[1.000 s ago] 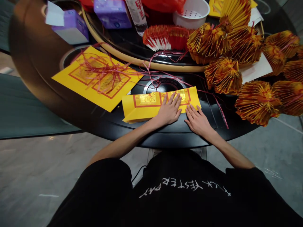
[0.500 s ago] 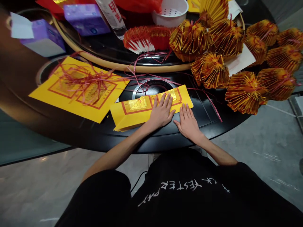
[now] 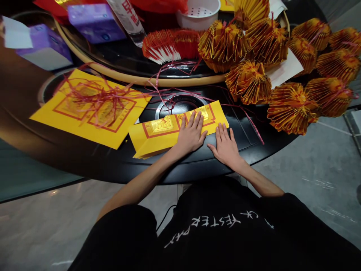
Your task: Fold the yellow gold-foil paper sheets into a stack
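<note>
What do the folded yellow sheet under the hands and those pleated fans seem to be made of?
The folded yellow sheet looks like thin matte paper printed red and gold, given its crisp creases. The pleated fans look like the same paper.

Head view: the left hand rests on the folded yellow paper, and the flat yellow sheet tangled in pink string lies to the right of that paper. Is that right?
Not quite: the head view shows the flat yellow sheet to the left of the folded yellow paper, not to its right. The left hand does rest on that paper, and the pink string does tangle on the sheet.
</note>
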A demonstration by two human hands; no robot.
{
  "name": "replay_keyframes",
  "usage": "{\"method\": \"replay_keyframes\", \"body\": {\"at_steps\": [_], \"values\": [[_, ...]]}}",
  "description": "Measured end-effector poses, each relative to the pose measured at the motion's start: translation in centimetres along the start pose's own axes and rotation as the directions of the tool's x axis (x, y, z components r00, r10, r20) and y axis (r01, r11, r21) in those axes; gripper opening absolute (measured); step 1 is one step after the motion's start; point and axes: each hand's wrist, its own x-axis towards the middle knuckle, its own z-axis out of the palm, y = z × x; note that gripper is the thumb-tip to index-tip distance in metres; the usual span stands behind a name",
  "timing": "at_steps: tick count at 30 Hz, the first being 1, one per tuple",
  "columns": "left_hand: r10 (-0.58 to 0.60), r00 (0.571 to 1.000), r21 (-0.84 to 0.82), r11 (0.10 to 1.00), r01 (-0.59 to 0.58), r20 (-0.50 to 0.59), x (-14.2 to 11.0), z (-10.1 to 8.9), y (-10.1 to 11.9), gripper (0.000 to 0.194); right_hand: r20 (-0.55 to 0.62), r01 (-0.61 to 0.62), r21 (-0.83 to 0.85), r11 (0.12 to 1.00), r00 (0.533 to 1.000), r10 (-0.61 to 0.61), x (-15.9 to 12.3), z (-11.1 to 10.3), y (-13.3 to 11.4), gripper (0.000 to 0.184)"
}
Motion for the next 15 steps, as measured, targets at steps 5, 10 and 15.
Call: {"method": "replay_keyframes", "body": {"at_steps": [5, 10, 15], "values": [[0.003, 1.000, 0.007, 1.000, -0.003, 0.002, 0.0, 0.1, -0.1, 0.074, -0.001, -0.007, -0.032, 0.999, 1.000, 0.007, 0.0, -0.4, 0.2, 0.083], [-0.007, 1.000, 0.031, 1.000, 0.006, 0.028, 0.0, -0.1, 0.0, 0.076, 0.085, -0.023, -0.092, 0.996, 0.996, 0.031, 0.2, -1.1, 0.2, 0.085], [0.001, 1.000, 0.023, 1.000, -0.001, 0.005, 0.0, -0.1, 0.0, 0.072, 0.100, -0.017, -0.103, 0.995, 0.995, 0.028, 0.2, -1.3, 0.3, 0.085]]}}
